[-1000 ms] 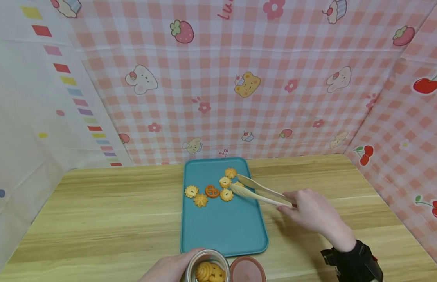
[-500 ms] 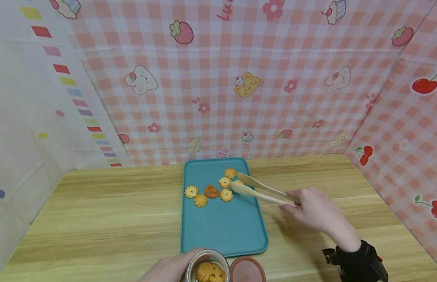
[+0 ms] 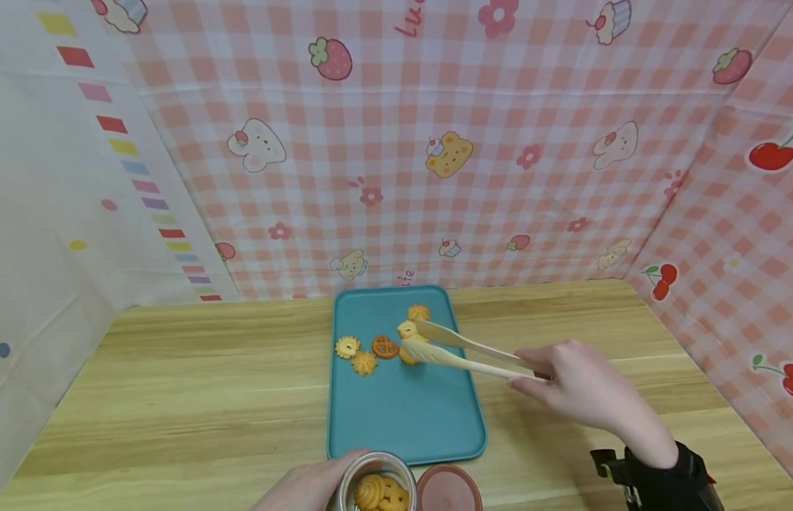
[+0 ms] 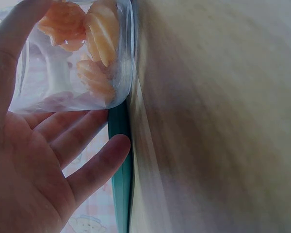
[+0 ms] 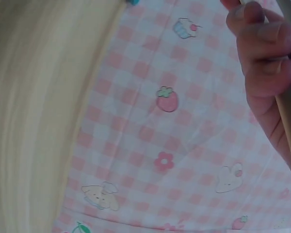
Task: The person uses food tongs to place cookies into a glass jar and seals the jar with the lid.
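My right hand (image 3: 581, 387) grips pale beige tongs (image 3: 473, 358); its curled fingers (image 5: 269, 68) show at the upper right of the right wrist view. The tongs' parted tips lie over the cookies at the right of the blue-green tray (image 3: 402, 426) and partly hide some of them. A pretzel (image 3: 385, 347) lies left of the tips, with a flower-shaped cookie (image 3: 364, 363) and a ring-like cookie (image 3: 348, 347) farther left. My left hand (image 3: 309, 486) holds a clear jar (image 4: 58, 99) with several cookies (image 4: 102, 31) inside, thumb on one side and fingers on the other.
A reddish-brown round lid (image 3: 449, 490) lies right of the jar, by the tray's front edge. The wooden table (image 3: 211, 383) reaches back to a pink checked cloth (image 3: 383, 156), with cloth walls on both sides too.
The tongs' tips have shifted left and slightly toward me, from the rightmost cookie to over the front cookie of the right group. The left hand and jar stay in place.
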{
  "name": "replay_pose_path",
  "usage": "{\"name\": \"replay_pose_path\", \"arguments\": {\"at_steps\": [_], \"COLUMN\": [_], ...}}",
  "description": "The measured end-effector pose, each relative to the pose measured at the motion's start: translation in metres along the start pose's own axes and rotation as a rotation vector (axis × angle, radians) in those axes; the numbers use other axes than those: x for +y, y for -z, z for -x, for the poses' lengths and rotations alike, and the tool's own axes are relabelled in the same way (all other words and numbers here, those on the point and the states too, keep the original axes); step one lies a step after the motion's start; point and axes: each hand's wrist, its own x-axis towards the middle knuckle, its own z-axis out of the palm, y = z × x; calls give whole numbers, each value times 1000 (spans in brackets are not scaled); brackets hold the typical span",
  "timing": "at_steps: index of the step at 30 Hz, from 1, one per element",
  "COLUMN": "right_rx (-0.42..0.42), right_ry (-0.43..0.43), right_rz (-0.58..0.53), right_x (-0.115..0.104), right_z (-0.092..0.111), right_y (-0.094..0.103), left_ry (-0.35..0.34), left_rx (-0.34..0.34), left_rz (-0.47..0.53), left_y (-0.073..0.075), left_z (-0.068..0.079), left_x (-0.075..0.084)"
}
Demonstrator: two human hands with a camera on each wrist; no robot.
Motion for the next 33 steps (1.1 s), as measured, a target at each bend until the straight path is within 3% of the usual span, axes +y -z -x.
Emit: {"name": "replay_pose_path", "arguments": {"at_steps": [6,18,24,33], "right_rx": [-11,16,-49,-104], "right_ry": [58,328,371,479], "right_rz": [-38,-143,-225,-221], "right_x": [-11,-26,-33,-40], "right_z": [5,19,25,28], "right_y": [8,19,26,32], "left_ry": [-8,-11,-8,88], "left_rx": [-1,9,3,-68], "left_rz": [12,-29,-35,-66], "left_y": [0,0,0,5], "left_z": [-1,-1,0,-1], "left_x": [1,1,0,1]}}
